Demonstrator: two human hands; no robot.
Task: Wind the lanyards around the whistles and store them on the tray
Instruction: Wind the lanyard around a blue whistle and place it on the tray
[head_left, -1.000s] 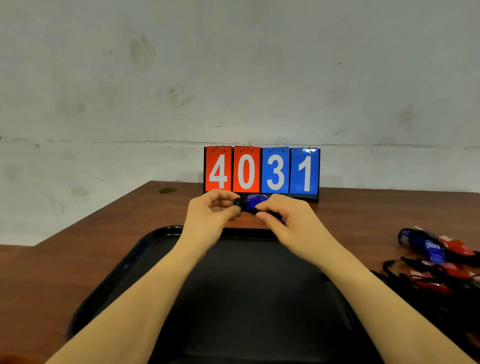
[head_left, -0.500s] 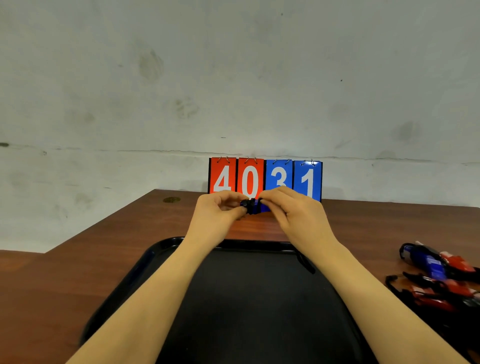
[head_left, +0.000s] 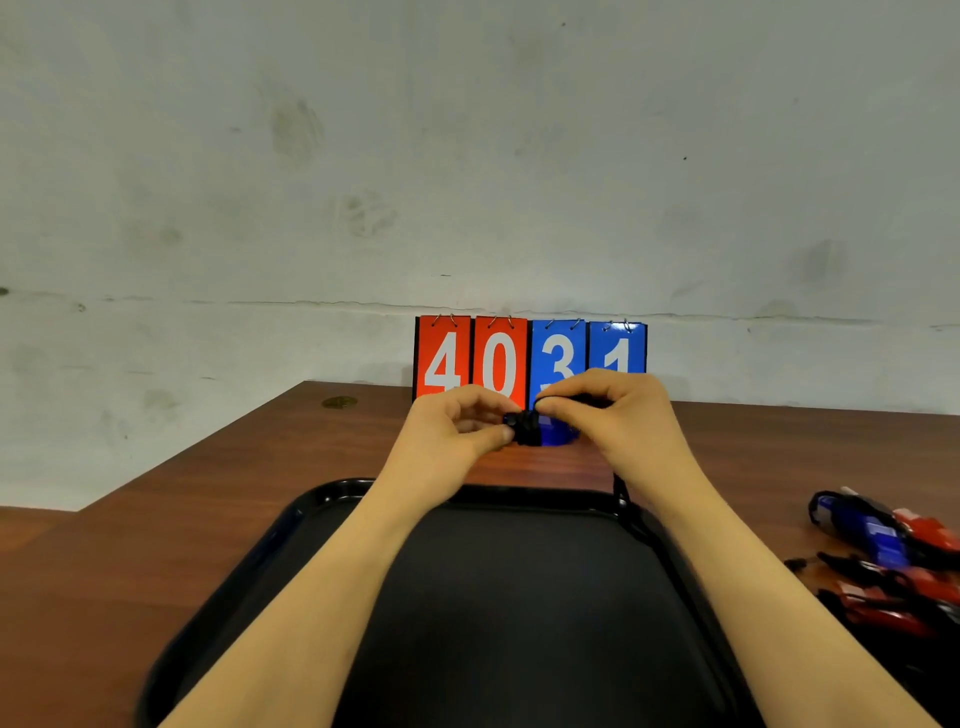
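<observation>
Both my hands hold one blue whistle (head_left: 555, 434) above the far edge of the black tray (head_left: 291, 525). My left hand (head_left: 452, 434) pinches its left end, where black lanyard (head_left: 525, 427) is wrapped around it. My right hand (head_left: 618, 421) grips the whistle from above and holds the cord. A loose length of the black lanyard (head_left: 621, 491) hangs down under my right wrist to the tray rim. Nothing lies on the visible part of the tray; my forearms cover part of it.
A heap of blue and red whistles (head_left: 893, 566) with black lanyards lies on the brown table (head_left: 218, 493) right of the tray. A flip scoreboard (head_left: 498, 358) reading 4031 stands at the table's back edge against the grey wall.
My right hand has moved up and over the whistle, and the hanging lanyard now trails lower under the wrist. The view has tilted slightly; both hands stay on the whistle.
</observation>
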